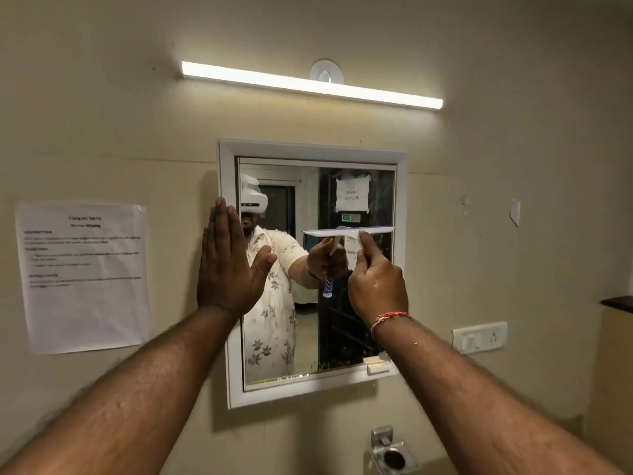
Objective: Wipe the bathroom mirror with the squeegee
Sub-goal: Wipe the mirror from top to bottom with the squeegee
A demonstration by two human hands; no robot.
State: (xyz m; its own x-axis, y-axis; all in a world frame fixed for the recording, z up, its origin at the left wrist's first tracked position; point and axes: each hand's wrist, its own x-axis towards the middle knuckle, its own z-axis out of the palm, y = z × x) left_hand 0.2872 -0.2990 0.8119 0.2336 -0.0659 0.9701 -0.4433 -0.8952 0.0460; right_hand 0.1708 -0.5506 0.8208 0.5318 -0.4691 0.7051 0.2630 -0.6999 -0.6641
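A white-framed bathroom mirror [349,330] hangs on the beige wall straight ahead. My right hand [376,282] grips a white squeegee [352,232] by its handle. Its blade lies level against the glass in the mirror's right half, a little above mid-height. My left hand [227,265] lies flat with fingers together and pointing up, pressed against the mirror's left frame edge. The mirror reflects a person in a floral shirt and both hands.
A lit tube light [311,84] is mounted above the mirror. A printed paper sheet [84,275] is taped to the wall at left. A switch plate [479,337] sits at right, and a metal holder [394,457] juts out below the mirror.
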